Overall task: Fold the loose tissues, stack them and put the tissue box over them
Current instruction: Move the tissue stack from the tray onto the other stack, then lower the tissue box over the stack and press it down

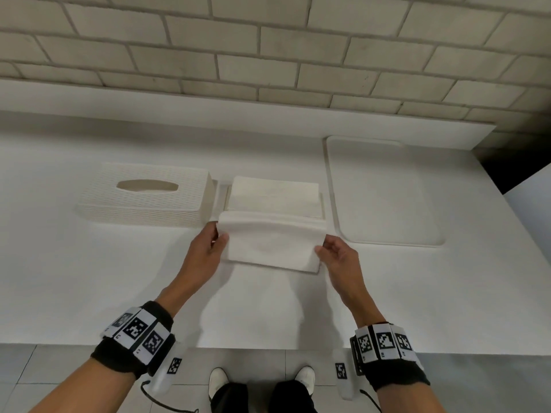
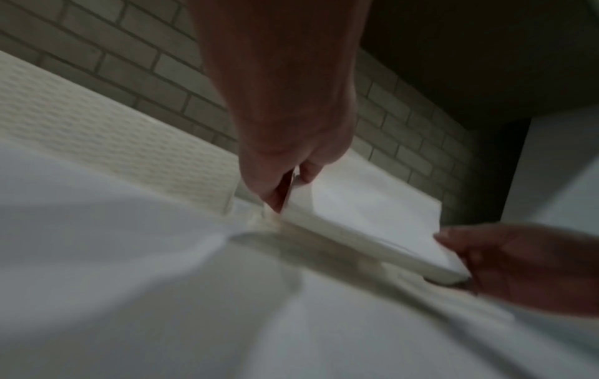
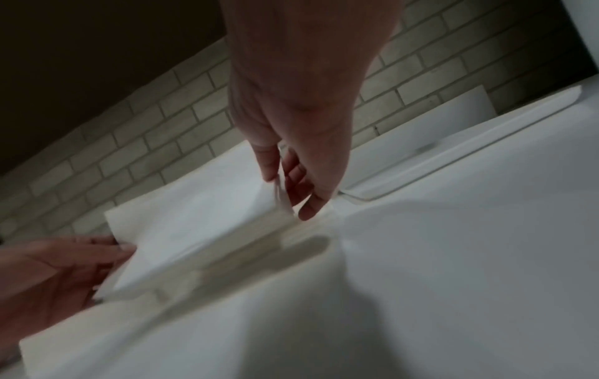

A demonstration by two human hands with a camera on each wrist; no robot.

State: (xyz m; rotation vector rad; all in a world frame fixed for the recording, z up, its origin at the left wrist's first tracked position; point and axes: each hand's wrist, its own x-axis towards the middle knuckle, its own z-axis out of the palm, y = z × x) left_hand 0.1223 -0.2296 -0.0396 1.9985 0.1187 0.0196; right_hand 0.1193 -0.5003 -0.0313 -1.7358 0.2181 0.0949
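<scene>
— White counter [image 1: 89,278] under a brick wall [image 1: 268,40]; what is on it?
— Tissue box [image 1: 143,198] at left, a stack of tissues [image 1: 274,193] just beside it.
— And the hands?
— Left hand [image 1: 205,248] and right hand [image 1: 340,257] each pinch an end of a folded tissue [image 1: 271,245], in front of the stack.

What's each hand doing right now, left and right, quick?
Left hand: pinching the left edge of the folded tissue.
Right hand: pinching the right edge of the same tissue, held in front of the stack of folded tissues.
</scene>
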